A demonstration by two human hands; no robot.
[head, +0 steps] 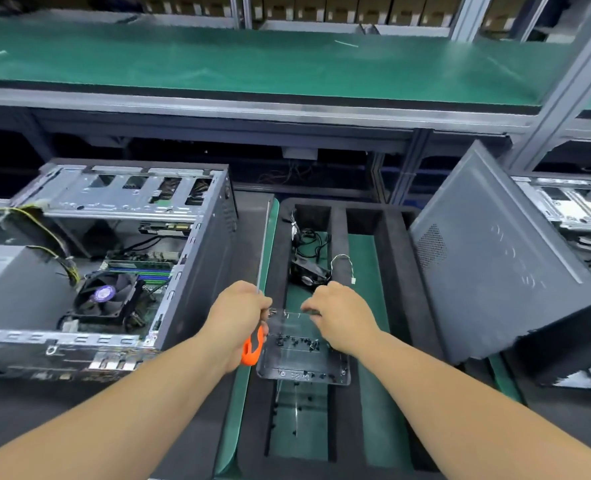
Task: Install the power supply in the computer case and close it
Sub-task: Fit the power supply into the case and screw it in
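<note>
- One open case (107,258) lies on its side left of the foam tray (396,289), with the grey power supply (13,289) inside at its left end.
- Left hand (242,317) grips an orange-handled screwdriver (257,306), shaft pointing up.
- Right hand (342,317), fingers curled, pinches something small over the clear screw box (304,355) in the tray.
- Side panel (501,258) leans right of the tray.

Two hands (238,315) (339,315), one screwdriver (252,348), one loose fan (309,271) — two open computer cases (114,258) (571,209).
</note>
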